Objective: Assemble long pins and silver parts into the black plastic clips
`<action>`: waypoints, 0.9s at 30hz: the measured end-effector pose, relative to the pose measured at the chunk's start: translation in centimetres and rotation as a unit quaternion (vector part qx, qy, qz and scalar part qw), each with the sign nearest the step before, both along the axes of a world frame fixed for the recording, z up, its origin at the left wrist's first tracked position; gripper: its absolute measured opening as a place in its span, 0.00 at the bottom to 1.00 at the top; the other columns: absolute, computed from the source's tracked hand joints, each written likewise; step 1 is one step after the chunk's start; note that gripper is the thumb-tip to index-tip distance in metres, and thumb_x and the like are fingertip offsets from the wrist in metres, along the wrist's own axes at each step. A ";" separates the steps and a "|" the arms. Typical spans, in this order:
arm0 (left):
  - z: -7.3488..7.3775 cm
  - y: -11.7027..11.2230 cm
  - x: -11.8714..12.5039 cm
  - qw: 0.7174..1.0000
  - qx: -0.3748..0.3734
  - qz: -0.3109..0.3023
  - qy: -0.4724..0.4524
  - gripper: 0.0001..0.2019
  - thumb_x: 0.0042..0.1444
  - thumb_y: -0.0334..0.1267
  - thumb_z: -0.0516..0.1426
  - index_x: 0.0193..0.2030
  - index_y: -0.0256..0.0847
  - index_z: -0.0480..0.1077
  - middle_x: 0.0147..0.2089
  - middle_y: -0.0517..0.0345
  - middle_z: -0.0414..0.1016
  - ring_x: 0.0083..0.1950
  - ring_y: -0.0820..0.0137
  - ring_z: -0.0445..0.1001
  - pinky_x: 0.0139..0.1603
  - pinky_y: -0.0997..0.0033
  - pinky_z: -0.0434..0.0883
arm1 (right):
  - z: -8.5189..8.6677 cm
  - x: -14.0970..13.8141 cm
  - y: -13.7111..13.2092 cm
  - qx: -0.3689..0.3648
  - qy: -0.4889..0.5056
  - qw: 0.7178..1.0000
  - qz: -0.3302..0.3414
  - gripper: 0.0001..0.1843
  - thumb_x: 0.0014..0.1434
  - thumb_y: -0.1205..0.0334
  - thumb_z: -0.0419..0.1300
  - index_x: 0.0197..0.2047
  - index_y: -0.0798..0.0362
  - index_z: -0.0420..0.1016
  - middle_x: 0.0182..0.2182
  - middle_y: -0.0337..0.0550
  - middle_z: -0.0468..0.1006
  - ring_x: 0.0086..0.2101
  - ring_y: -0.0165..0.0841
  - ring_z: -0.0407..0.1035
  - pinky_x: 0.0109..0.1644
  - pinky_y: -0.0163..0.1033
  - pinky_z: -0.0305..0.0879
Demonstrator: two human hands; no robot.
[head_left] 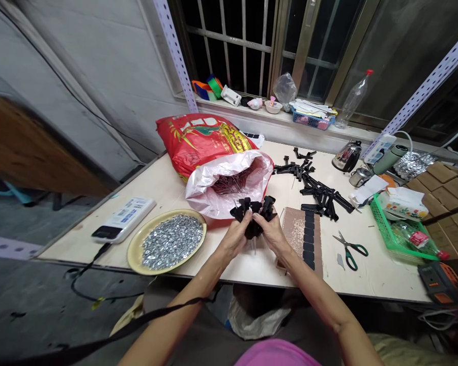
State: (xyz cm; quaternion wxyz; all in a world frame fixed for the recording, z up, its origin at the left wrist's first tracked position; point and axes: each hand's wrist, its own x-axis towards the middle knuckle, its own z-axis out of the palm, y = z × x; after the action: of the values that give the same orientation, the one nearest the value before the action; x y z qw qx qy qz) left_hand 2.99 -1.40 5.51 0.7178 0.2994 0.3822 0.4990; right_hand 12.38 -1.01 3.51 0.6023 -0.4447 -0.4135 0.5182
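Observation:
In front of the sack's mouth, my left hand (238, 235) and my right hand (270, 231) come together, both closed around a bunch of black plastic parts (254, 207). Thin metal pins or screws hang below the bunch. Just behind it lies a red sack (202, 140) on its side, its white lining rolled back, with many long dark screws (229, 184) inside. To the left, a yellow plate (134, 254) bears a heap of small silver washers (173, 241). Right of my hands is a brown board (292, 229) with a column of black pads.
More black plastic parts (324, 193) lie loose at the right. Green-handled scissors (350, 251) rest near a green basket (383, 229). A white power unit (127, 218) sits at the left edge. An electric kettle (345, 156) and cardboard boxes (448, 208) stand farther right.

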 end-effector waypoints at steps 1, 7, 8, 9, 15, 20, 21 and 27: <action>0.1 0.1 0.1 1.000 -0.007 -0.006 -0.006 0.26 0.43 0.57 0.63 0.42 0.37 0.73 0.41 0.48 0.78 0.47 0.61 0.75 0.48 0.64 0.70 | -0.1 -0.2 0.0 0.007 -0.010 1.000 -0.004 0.27 0.43 0.46 0.67 0.44 0.52 0.69 0.39 0.42 0.76 0.41 0.34 0.71 0.50 0.40 0.69; -0.3 0.6 -0.9 0.988 0.054 -0.003 0.147 0.30 0.41 0.60 0.63 0.41 0.34 0.73 0.39 0.47 0.79 0.50 0.55 0.74 0.48 0.62 0.71 | -0.3 -0.3 -0.1 -0.011 -0.070 0.997 0.036 0.33 0.47 0.45 0.64 0.53 0.51 0.68 0.42 0.43 0.78 0.44 0.36 0.72 0.52 0.43 0.69; -0.4 0.6 -1.1 0.985 0.064 -0.025 0.160 0.30 0.40 0.59 0.63 0.40 0.33 0.73 0.38 0.47 0.79 0.49 0.55 0.74 0.48 0.62 0.71 | -0.3 -0.1 -0.1 -0.014 -0.084 0.996 0.032 0.33 0.46 0.47 0.64 0.53 0.52 0.68 0.41 0.43 0.78 0.44 0.37 0.73 0.52 0.44 0.69; -0.5 0.6 -1.3 0.984 0.068 -0.047 0.158 0.30 0.38 0.59 0.64 0.40 0.33 0.73 0.37 0.47 0.79 0.48 0.55 0.74 0.46 0.62 0.72 | -0.3 0.0 0.0 -0.010 -0.103 0.994 0.020 0.32 0.46 0.49 0.65 0.53 0.52 0.68 0.41 0.43 0.79 0.44 0.38 0.73 0.53 0.45 0.69; -0.8 0.6 -1.0 0.975 0.103 0.023 0.194 0.31 0.40 0.62 0.61 0.41 0.35 0.73 0.39 0.48 0.78 0.48 0.56 0.74 0.48 0.60 0.70 | 0.4 0.3 -0.4 0.047 -0.146 0.988 -0.006 0.29 0.50 0.52 0.63 0.55 0.51 0.68 0.42 0.43 0.78 0.46 0.38 0.71 0.55 0.46 0.66; -0.1 0.2 -0.9 0.941 0.214 0.098 0.245 0.22 0.43 0.57 0.61 0.38 0.40 0.74 0.42 0.51 0.77 0.54 0.58 0.71 0.55 0.63 0.65 | 1.1 0.1 -1.7 0.121 -0.193 0.973 -0.031 0.27 0.52 0.53 0.61 0.55 0.51 0.67 0.44 0.45 0.76 0.45 0.37 0.70 0.55 0.43 0.65; 0.1 0.2 -0.8 0.946 0.201 0.080 0.240 0.22 0.45 0.57 0.60 0.37 0.40 0.74 0.40 0.51 0.78 0.52 0.58 0.72 0.53 0.63 0.67 | 1.2 0.0 -1.9 0.125 -0.193 0.973 -0.035 0.26 0.53 0.53 0.60 0.55 0.50 0.67 0.44 0.45 0.76 0.45 0.37 0.70 0.55 0.43 0.65; 1.5 0.2 -0.5 0.946 0.202 0.088 0.236 0.18 0.46 0.54 0.59 0.37 0.41 0.72 0.39 0.53 0.77 0.48 0.61 0.73 0.50 0.67 0.67 | 2.0 0.0 -1.8 0.131 -0.161 0.974 -0.094 0.23 0.55 0.54 0.58 0.53 0.51 0.66 0.43 0.46 0.75 0.47 0.36 0.69 0.55 0.44 0.64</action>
State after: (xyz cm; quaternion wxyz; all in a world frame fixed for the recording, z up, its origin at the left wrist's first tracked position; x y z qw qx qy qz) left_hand 2.44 -1.21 6.97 0.4848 0.5130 0.4564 0.5418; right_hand 12.34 -2.82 5.47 0.6267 -0.4764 -0.5255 0.3228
